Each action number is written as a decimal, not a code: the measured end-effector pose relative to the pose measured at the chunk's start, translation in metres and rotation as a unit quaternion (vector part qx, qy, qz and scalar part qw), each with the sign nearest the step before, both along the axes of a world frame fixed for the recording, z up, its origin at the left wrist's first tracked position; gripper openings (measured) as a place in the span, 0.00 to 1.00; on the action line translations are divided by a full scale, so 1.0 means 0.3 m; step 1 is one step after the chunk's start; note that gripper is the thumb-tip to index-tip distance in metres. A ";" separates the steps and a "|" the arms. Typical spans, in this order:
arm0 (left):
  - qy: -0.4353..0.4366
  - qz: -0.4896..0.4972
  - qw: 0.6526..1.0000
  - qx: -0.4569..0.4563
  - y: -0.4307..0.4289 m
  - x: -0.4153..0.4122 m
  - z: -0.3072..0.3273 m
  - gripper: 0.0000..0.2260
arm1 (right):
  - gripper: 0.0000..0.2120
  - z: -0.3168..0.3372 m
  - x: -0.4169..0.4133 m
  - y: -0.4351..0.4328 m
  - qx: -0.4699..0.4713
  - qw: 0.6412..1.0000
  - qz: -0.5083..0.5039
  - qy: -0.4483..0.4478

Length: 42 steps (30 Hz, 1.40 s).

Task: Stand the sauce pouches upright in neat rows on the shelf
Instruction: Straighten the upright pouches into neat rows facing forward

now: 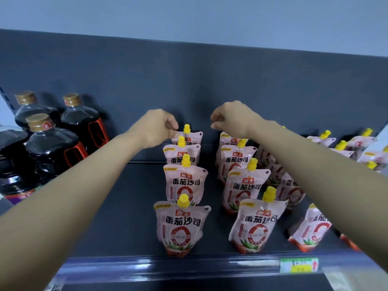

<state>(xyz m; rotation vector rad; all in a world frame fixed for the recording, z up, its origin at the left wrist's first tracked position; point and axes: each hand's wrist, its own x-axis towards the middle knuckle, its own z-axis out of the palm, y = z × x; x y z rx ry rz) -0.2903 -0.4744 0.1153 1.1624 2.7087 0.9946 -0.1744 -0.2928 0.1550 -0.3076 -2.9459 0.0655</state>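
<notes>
Pouches (182, 225) are standing in two files running from the front edge of the shelf (134, 206) to its back edge. A looser third file is sitting towards the right end, where a leaning pouch (310, 225) is tilting near the front edge and more are lying jumbled by the back right corner.

We are judging the main risk to be a chain topple. These soft packs are standing close one behind another and both forearms are stretching over them, so a dropping wrist could be catching a yellow cap and knocking one pack into the next. The right forearm is passing over the third file, which looks most exposed. A tug on the rear pouch (190, 136) could also be twisting it out of line. The bottles (52, 148) at the left end are standing apart from the left arm, a lesser worry.

Both arms are reaching far in, nearly straight. The left hand (159, 124) is bending down at the wrist, its curled fingertips at the rear pouch's top left corner; whether it is pinching or only touching, we cannot tell. The right hand (233, 118) is hovering over the back of the second file, knuckles up, fingers curled inward. We are seeing nothing between them, but the palm is hidden, so its hold is unclear too.
</notes>
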 end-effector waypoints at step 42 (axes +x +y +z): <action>-0.108 -0.035 0.991 -0.068 -0.139 0.435 -0.136 0.06 | 0.18 -0.096 0.467 -0.033 -0.015 0.954 0.057 -0.294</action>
